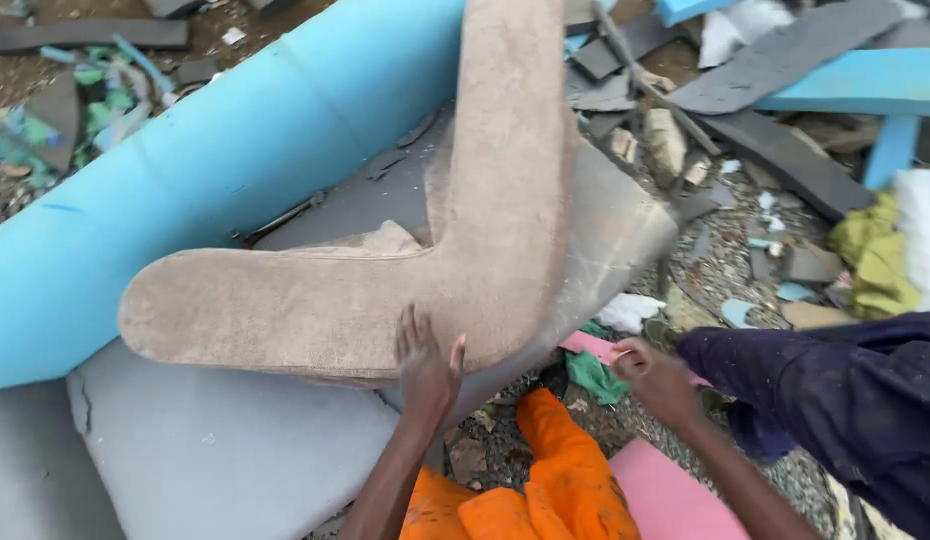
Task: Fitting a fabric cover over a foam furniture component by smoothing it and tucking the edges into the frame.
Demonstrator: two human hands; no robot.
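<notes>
A large L-shaped foam piece covered in beige carpet lies across a grey foam slab and against a long light-blue foam block. My left hand rests flat on the piece's lower edge near its bend, fingers spread and holding nothing. My right hand is curled into a fist above a pink foam sheet, a little to the right of the beige piece and apart from it. Something small and pale shows at its knuckles; I cannot tell what.
Orange fabric lies bunched between my arms. A dark blue garment fills the right edge. Grey foam strips, light-blue offcuts, yellow-green cloth and scraps litter the gravel beyond.
</notes>
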